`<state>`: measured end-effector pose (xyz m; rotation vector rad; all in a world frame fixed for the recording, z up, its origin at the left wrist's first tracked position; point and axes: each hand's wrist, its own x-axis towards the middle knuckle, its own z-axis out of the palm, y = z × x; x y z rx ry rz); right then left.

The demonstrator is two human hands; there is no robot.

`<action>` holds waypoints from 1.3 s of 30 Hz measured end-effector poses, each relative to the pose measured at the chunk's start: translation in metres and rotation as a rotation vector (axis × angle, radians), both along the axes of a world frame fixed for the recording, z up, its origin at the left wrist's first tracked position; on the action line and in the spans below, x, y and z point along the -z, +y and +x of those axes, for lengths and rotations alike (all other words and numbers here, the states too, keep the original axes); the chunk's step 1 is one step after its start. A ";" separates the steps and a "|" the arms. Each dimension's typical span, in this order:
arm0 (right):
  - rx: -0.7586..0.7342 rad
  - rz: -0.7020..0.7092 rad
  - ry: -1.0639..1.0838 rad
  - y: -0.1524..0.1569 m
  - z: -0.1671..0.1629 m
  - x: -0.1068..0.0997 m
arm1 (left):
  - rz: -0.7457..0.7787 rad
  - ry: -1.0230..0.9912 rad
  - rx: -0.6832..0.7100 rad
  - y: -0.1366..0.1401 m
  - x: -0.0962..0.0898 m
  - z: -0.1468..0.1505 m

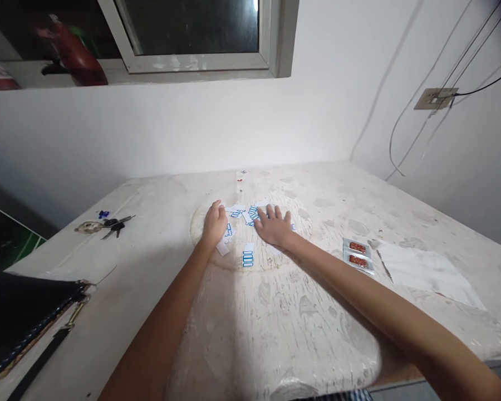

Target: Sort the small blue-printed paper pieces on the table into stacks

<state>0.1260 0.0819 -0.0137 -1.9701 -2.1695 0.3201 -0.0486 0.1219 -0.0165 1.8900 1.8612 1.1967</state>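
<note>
Several small white paper cards with blue printed marks lie loosely in the middle of the table. My right hand (pixel 273 225) rests palm down over part of them, fingers spread, hiding the ones beneath. On the left side of the pile my left hand (pixel 215 224) stands on its edge, fingers stretched forward beside the cards; its palm side is partly hidden. One blue-marked card (pixel 247 256) lies apart, nearer to me, between the two hands. Below my left hand a blank white slip (pixel 222 248) pokes out.
Keys (pixel 114 224) lie on the table (pixel 217 334) at left, near a black bag (pixel 29 317). At right are two silver packets with red contents (pixel 358 254) and a white cloth or paper sheet (pixel 428 273). A wall with a window (pixel 200 64) stands behind.
</note>
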 end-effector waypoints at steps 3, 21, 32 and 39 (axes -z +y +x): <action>-0.030 0.021 -0.019 -0.019 0.014 0.005 | -0.010 -0.007 0.017 -0.001 0.000 0.002; -0.302 -0.041 0.052 -0.010 0.037 -0.012 | -0.047 -0.078 0.132 -0.005 -0.011 0.001; -0.115 0.083 0.004 -0.038 0.052 0.002 | -0.154 0.488 0.579 -0.083 -0.024 0.027; -0.339 0.148 0.120 -0.041 0.044 0.001 | -0.036 0.679 0.492 -0.082 -0.003 0.033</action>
